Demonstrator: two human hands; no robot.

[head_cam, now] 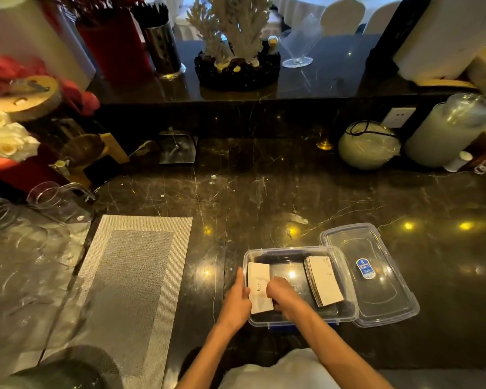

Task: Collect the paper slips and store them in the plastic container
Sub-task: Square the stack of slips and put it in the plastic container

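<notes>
A stack of white paper slips [260, 287] is gripped betw. the left hand [237, 300] and right hand [282, 294], inside the clear rectangular plastic container [345, 279] at its left end. A 2nd slip stack [323, 280] is leaned at the right end. The transparent lid [376, 290] is laid just beside, on the dark marble counter [264, 197].

At nine o'clock on the dark marble counter [264, 192] we saw a grey woven placemat [135, 282], with clear glassware [26, 248] just beside it further left. Towards twelve o'clock, on the raised ledge, stood a white coral ornament [236, 32] in a dark base, a steel cylinder [163, 49] and a red vase [115, 43]. At two o'clock a round pale jar [368, 146] sat near a wall socket [399, 117]. White roses [7, 140] lay at ten o'clock.
</notes>
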